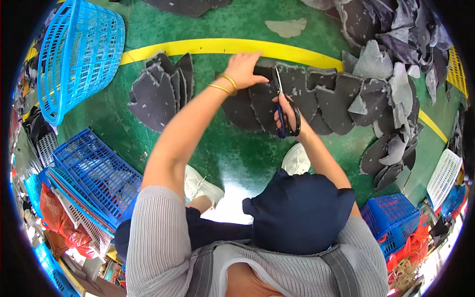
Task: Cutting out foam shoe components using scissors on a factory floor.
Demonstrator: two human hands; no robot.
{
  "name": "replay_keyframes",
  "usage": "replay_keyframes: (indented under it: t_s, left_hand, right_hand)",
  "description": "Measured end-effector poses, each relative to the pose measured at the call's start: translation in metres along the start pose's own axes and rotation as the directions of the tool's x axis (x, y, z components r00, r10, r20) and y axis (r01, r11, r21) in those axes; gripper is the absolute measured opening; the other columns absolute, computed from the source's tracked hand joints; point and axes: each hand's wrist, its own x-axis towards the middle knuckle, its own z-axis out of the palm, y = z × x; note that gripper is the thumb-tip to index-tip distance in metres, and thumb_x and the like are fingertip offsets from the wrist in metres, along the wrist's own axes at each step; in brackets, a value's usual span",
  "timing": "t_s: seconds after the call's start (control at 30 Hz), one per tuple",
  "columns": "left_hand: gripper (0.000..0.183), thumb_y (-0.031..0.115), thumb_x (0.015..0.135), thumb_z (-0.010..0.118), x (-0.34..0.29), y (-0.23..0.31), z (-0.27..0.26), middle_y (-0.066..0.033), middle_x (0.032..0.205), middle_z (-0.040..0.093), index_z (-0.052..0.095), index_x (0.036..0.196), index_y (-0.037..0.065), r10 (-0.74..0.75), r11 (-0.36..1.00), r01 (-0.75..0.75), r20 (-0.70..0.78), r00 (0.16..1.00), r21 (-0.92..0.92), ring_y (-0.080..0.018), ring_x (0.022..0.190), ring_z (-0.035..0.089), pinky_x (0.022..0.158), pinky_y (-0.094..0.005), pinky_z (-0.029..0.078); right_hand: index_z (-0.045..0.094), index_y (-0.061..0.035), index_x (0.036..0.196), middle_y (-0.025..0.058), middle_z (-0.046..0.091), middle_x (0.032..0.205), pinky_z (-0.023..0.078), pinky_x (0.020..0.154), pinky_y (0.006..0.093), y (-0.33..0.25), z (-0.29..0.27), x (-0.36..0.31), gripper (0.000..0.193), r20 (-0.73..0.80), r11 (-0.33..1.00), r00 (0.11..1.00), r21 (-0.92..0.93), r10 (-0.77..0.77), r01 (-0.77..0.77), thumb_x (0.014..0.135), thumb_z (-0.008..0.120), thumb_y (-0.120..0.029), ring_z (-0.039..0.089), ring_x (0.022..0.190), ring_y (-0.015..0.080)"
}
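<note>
My left hand (245, 69), with two gold bangles at its wrist, reaches over the far edge of a row of overlapping dark grey fabric pieces (264, 106) on the floor. Its fingers are stretched out and the thumb stands apart; I see nothing held in it. In my right hand (290, 115) is a pair of scissors (279, 81) with dark handles, its blades directed away from me above the same row. The blade tips are close to my left thumb. Left of the row lies a separate cluster of dark fabric pieces (153, 96).
A tall light-blue basket (84, 64) stands far left. Blue crates (96, 171) sit nearer on the left, another blue crate (393, 215) on the right. Grey scraps (410, 29) are heaped far right. A yellow line (198, 47) crosses the green floor. Dark navy cloth (302, 213) covers my lap.
</note>
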Motion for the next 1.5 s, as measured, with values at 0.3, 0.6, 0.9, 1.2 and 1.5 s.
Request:
replay_keyframes:
  t_s: [0.3,0.6,0.9,1.2,1.5]
  left_hand:
    - [0.031,0.023,0.072,0.073,-0.068,-0.007,-0.045,-0.0168,0.073,0.062,0.063,0.084,-0.003,-0.271,0.898,0.341,0.261,0.927,-0.278,-0.0219,0.066,0.06,0.063,-0.0341,0.046]
    - [0.03,0.022,0.068,0.078,-0.126,-0.017,-0.145,-0.0131,0.073,0.057,0.063,0.081,-0.001,-0.194,0.91,0.361,0.56,0.805,-0.204,-0.0197,0.069,0.057,0.063,-0.0329,0.044]
    - [0.036,0.032,0.069,0.075,0.001,0.013,-0.035,-0.0207,0.138,0.033,0.059,0.08,0.002,0.225,0.972,-0.203,0.229,0.947,-0.114,-0.039,0.122,0.035,0.103,-0.0403,0.031]
    - [0.027,0.017,0.073,0.075,-0.079,0.005,-0.063,-0.0057,0.067,0.051,0.056,0.082,0.0,-0.073,0.85,0.272,0.41,0.909,-0.451,-0.0091,0.068,0.045,0.064,-0.0278,0.042]
    - [0.027,0.018,0.071,0.075,-0.151,-0.039,-0.129,-0.0022,0.064,0.051,0.055,0.076,0.001,-0.32,0.776,0.503,0.45,0.834,-0.381,-0.0085,0.064,0.044,0.06,-0.028,0.041]
  right_hand:
    - [0.047,-0.0067,0.112,0.0025,0.047,0.067,0.039,0.05,0.0249,-0.015,0.033,0.001,0.052,0.231,0.946,0.971,-0.299,-0.057,0.126,0.09,0.046,-0.054,0.047,0.053,0.0113]
    - [0.045,-0.0072,0.119,0.0066,0.053,0.079,0.044,0.064,0.0284,-0.012,0.002,-0.044,0.05,0.306,0.917,0.921,-0.24,-0.24,0.318,0.089,0.055,-0.046,0.052,0.07,0.014]
    - [0.046,-0.0085,0.113,0.0039,0.05,0.077,0.042,0.055,0.0276,0.012,-0.041,-0.02,0.045,0.002,0.946,0.999,-0.322,-0.034,0.033,0.091,0.05,-0.048,0.049,0.064,0.0129]
    - [0.046,-0.0067,0.107,0.002,0.046,0.071,0.039,0.052,0.0242,-0.008,-0.019,-0.038,0.053,0.328,0.96,0.941,-0.28,0.084,0.012,0.088,0.049,-0.055,0.047,0.056,0.0106]
    - [0.044,-0.0072,0.109,0.0007,0.046,0.07,0.039,0.053,0.0225,-0.021,0.07,-0.027,0.041,0.563,0.932,0.816,-0.35,0.131,0.092,0.095,0.042,-0.046,0.047,0.056,0.008]
